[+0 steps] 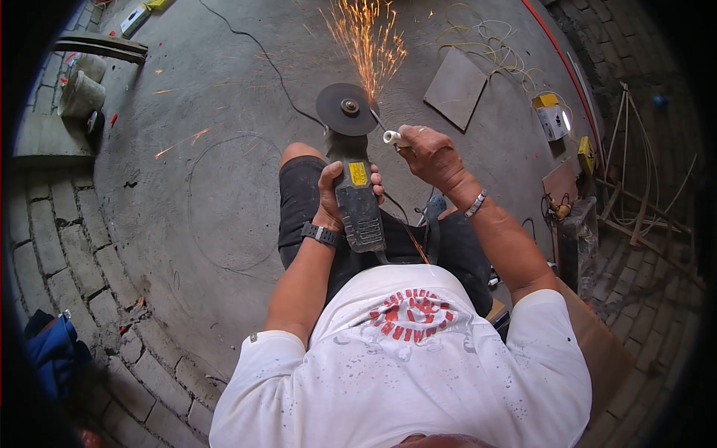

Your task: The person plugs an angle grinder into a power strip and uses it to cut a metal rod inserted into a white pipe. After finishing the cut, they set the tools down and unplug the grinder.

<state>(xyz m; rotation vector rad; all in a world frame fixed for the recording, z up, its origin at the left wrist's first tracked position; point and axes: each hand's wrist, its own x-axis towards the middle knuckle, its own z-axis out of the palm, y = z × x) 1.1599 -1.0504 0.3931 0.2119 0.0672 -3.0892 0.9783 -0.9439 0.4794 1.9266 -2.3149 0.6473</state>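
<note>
Dark abrasive disc (331, 102), mounted at the forward end of the grinder (362, 205), lies ahead of the left hand (328, 196); the right hand (433, 155) is to the right of the disc and near its rim. Left fingers: closed around the grinder body, thumb on the left flank, fingertips showing on the right flank. Right fingers: closed on a short white fitting (392, 138), its round opening exposed just beside the fingertips. A thin metal rod (379, 120) spans the short gap between this fitting and the right edge of the disc; its long axis slants forward and to the left. Whether the rod is seated in the fitting or pinched beside it cannot be determined. Sparks (366, 45) leave the rim near the rod tip and fan forward, away from the body. The grinder's long axis runs from the lap to the disc, leaning slightly left. Below the disc is a grey concrete floor (239, 97); no worktop supports either piece. On the floor, a square slab (456, 87) lies forward and right, well apart from the disc, and a dark cable (263, 52) runs forward on the left. Brick paving (75, 243) borders the concrete at the left.
</note>
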